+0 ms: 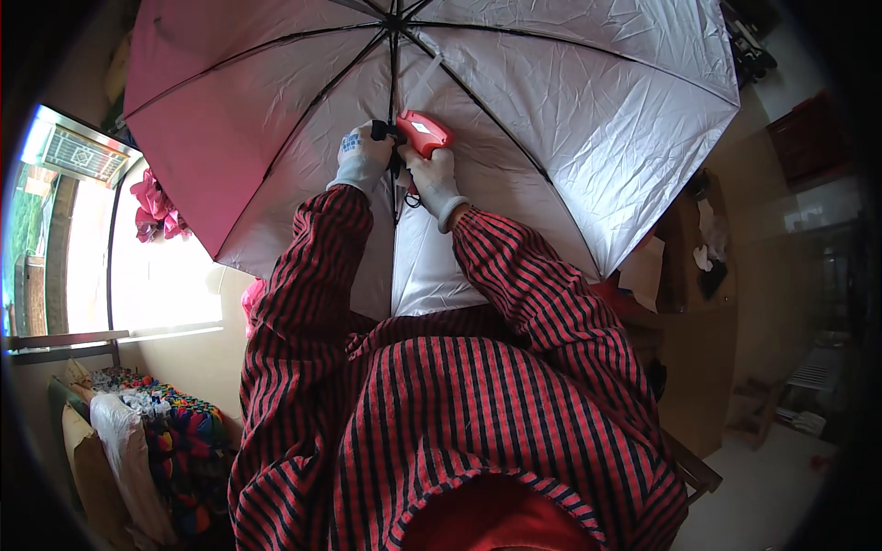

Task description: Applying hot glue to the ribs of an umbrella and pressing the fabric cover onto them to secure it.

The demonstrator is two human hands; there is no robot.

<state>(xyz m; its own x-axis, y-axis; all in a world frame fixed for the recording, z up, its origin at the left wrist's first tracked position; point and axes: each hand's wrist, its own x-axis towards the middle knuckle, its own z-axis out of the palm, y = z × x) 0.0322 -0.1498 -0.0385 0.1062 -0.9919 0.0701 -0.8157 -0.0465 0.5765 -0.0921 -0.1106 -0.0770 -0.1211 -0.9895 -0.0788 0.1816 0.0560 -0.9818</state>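
An open umbrella with a silvery inside and dark ribs fills the upper middle, its underside facing me. Its left panels look pink. My left hand, in a white glove with blue print, is closed around a black part by the umbrella's shaft; whether this is the handle or the runner I cannot tell. Just to the right, my gloved right hand grips a red handheld tool with a white patch on it. The tool's front end lies close to the black part. A thin dark loop hangs below my right hand.
Pink cloth hangs by the bright window at left. Below it stands a pile of multicoloured bundles beside plastic-wrapped goods. At right, past the umbrella's edge, is a wooden table with small items.
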